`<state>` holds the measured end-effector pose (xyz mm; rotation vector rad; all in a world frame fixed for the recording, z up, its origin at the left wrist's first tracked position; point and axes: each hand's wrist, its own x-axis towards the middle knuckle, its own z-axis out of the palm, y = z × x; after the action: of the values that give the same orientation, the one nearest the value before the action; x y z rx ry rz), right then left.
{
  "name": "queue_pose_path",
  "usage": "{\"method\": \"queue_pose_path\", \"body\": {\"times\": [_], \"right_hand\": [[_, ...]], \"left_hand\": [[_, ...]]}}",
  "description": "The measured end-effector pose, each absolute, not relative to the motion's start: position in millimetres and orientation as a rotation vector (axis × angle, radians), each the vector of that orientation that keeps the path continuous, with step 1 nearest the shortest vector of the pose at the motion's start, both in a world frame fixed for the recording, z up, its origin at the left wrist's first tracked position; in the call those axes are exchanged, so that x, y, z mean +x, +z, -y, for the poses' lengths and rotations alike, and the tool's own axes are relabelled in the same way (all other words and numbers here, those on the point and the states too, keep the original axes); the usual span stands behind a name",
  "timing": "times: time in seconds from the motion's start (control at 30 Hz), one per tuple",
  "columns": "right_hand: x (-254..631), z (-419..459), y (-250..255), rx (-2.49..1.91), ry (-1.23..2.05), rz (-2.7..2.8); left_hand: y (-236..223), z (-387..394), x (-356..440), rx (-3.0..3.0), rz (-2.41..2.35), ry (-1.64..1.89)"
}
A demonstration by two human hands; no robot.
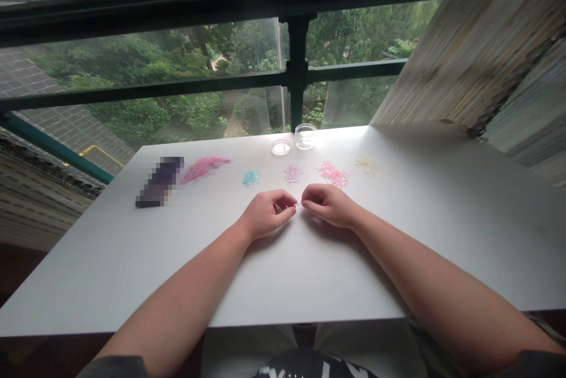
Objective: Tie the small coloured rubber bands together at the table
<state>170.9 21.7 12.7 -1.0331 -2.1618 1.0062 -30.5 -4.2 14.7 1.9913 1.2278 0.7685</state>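
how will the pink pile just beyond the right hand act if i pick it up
The pink pile looks thin-stranded and curly, so it's probably light and floppy. Being loosely heaped, it may snag together or scatter.

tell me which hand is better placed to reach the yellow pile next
Probably the right hand: it is nearer the yellow pile, while the left hand would have to reach past it. Both seem to pinch a thin pale piece, so neither looks free.
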Motion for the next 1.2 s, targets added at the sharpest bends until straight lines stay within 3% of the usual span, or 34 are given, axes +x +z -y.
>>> {"method": "queue_pose_path", "body": {"times": [1.2], "right_hand": [[170.3,-20.8,12.4,-1.040,0.983,2.213]], "left_hand": [[16.0,4.6,-30.0,1.989,-1.272,0.728]]}}
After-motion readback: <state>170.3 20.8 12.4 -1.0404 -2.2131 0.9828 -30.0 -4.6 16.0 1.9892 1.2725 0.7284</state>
